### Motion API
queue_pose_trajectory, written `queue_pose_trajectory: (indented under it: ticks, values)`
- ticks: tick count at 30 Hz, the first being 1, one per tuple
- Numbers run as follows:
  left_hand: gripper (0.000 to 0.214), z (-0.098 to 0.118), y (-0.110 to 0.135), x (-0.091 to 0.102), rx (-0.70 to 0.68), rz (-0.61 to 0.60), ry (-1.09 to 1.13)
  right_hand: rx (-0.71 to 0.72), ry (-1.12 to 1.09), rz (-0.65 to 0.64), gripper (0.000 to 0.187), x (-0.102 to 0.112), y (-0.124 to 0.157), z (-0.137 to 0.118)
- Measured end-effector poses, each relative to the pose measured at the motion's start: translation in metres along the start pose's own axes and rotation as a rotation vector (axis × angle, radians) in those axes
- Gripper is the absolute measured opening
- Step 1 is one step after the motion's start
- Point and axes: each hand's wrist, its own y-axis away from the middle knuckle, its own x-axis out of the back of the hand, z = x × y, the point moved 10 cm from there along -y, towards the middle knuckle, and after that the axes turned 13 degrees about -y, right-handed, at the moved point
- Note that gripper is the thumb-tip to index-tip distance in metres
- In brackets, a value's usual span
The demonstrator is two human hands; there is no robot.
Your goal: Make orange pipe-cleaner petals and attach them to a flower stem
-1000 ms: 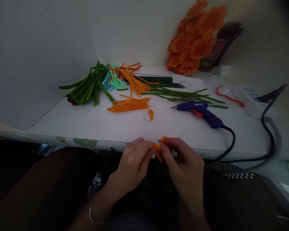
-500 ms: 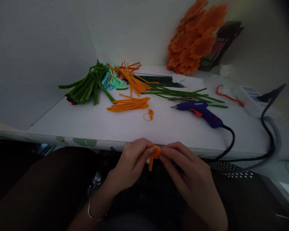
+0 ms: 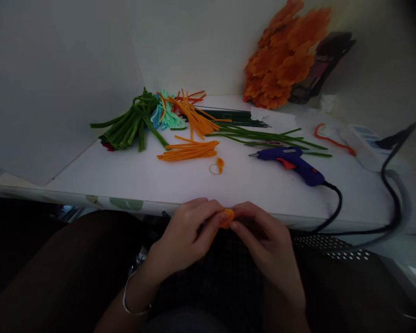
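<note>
Between my fingertips, just in front of the table edge, is a coiled orange pipe cleaner (image 3: 227, 217). My left hand (image 3: 192, 231) pinches it between thumb and fingers from the left. From the other side my right hand (image 3: 263, 236) closes thumb and fingertips on its right edge. Most of the coil is hidden by the fingers. Beyond the hands, a small orange twisted piece (image 3: 220, 164) lies beside a thin ring (image 3: 215, 169). A row of straight orange pipe cleaners (image 3: 190, 151) rests farther back on the white table (image 3: 125, 182).
A blue glue gun (image 3: 291, 162) lies at right, its black cord (image 3: 338, 203) running off the edge. Behind are a green pipe cleaner bundle (image 3: 126, 125), loose green stems (image 3: 270, 136), dark thin rods (image 3: 229, 115), orange flowers (image 3: 280, 64) and a white box (image 3: 364, 143).
The loose orange end that hung below the coil no longer shows. My right hand has turned, its thumb now at the coil's lower right. The view has shifted slightly.
</note>
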Motion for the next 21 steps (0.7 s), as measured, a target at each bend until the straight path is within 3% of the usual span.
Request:
queue_pose_trajectory:
  ticks: [3, 7, 13, 21]
  values:
    - [0.019, -0.003, 0.0, 0.0, 0.022, 0.02, -0.032, -0.014, -0.185, 0.083, 0.029, 0.002, 0.002, 0.01]
    - [0.019, -0.002, -0.001, -0.006, -0.014, -0.041, -0.068, 0.052, -0.158, 0.148, 0.028, 0.008, 0.0, 0.008]
    - [0.02, -0.005, -0.003, -0.008, -0.059, -0.14, -0.083, 0.013, -0.176, -0.003, 0.024, -0.002, -0.007, 0.011]
    - [0.02, -0.005, 0.001, -0.011, -0.019, -0.164, -0.031, -0.023, -0.319, 0.056, 0.015, 0.004, -0.009, 0.024]
